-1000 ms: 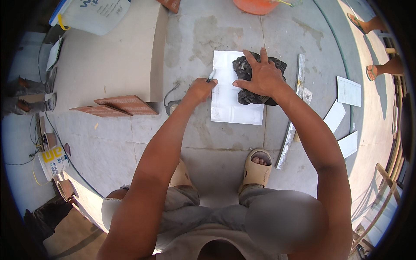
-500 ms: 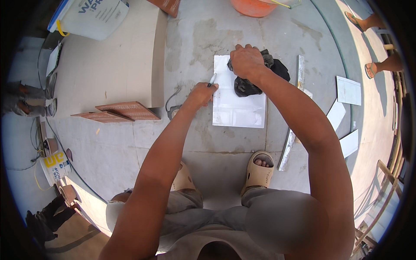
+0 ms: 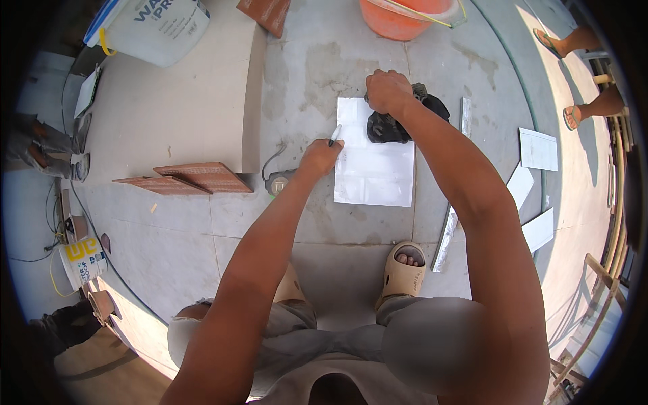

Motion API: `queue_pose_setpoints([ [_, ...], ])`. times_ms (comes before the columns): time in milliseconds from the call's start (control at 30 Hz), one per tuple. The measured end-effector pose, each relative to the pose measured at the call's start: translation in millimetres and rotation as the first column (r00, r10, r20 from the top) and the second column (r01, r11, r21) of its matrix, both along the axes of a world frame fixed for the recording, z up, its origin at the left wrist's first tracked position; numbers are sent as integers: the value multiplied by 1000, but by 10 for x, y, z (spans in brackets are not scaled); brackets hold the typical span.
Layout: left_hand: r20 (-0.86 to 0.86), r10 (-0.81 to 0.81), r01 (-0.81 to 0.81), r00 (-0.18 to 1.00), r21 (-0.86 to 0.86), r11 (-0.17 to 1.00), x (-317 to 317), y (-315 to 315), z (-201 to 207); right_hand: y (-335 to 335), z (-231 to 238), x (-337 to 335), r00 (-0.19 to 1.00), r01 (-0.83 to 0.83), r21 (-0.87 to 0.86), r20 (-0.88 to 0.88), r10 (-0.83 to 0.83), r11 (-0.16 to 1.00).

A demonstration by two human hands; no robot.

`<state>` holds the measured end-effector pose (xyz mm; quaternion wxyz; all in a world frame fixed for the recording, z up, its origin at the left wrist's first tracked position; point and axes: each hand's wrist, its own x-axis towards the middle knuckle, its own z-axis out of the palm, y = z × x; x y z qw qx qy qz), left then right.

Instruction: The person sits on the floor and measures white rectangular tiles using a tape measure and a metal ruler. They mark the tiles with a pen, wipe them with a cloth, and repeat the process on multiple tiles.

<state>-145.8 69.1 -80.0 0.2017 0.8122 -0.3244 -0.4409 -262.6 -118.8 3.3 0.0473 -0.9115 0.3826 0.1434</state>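
Note:
A white glossy tile [image 3: 374, 172] with faint rectangular markings lies flat on the grey floor in front of my feet. My left hand [image 3: 321, 158] is closed at the tile's left edge, holding a slim marker [image 3: 335, 134] with a white body and a dark end. Over the tile's far right corner, my right hand [image 3: 389, 92] grips a bunched black cloth [image 3: 388, 129]. Part of the cloth rests on the tile and part spreads beyond its right edge. My right fingertips are hidden behind the back of the hand.
A tape measure [image 3: 278, 183] lies left of the tile, near brown tiles [image 3: 202, 177] and a large beige slab [image 3: 169, 115]. An orange bucket [image 3: 398, 23] stands beyond. Right are a metal straightedge [image 3: 445, 236], white tile pieces [image 3: 538, 148] and another person's feet [image 3: 572, 117].
My right hand has drawn the black cloth toward the tile's far end, uncovering more of its surface. My left hand stays by the left edge with the marker. The whole view has shifted slightly.

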Motion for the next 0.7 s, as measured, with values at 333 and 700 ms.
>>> queue_pose_setpoints([
  [333,-4,37,-36,999,123,992,63,-5,153,878,166,-614,932,-350,79,-66,355,933],
  [700,-61,29,-23,998,98,995,4,-56,211,-2,336,-825,988,147,-170,-25,-153,974],
])
